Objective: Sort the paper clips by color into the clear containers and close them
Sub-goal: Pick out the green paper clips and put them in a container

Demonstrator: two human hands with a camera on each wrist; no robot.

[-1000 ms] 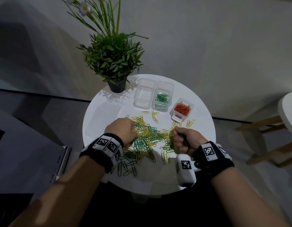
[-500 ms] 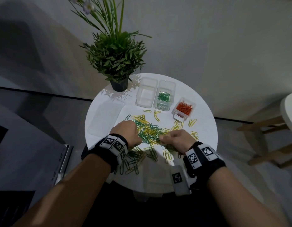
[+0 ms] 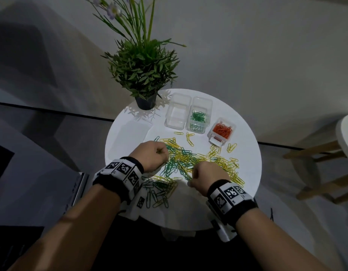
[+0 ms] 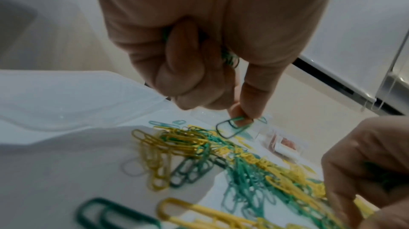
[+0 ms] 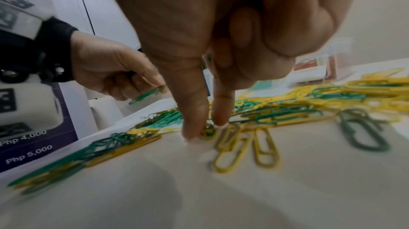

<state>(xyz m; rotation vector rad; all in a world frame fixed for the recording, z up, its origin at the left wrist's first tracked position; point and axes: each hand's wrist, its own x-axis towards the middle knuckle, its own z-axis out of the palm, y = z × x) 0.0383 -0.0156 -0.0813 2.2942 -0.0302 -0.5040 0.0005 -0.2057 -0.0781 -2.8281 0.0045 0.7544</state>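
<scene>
1. Green and yellow paper clips (image 3: 190, 161) scattered over round white bench (image 3: 247, 173), near its middle.
2. Left hand (image 3: 149, 156) pinching one green clip (image 4: 232, 126) between thumb and forefinger, above the pile; more green clips tucked in the curled palm.
3. Right hand (image 3: 206, 176) with thumb and forefinger tips down on the pile, other fingers curled; cannot tell if a clip is pinched.
4. Behind: empty clear container (image 3: 177, 114); container with green clips (image 3: 198, 117); container with orange clips (image 3: 222, 131); all without lids.

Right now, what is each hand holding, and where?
Left hand pinches a green clip by one end, more bunched in its palm. Right hand pinches at the pile.
</scene>
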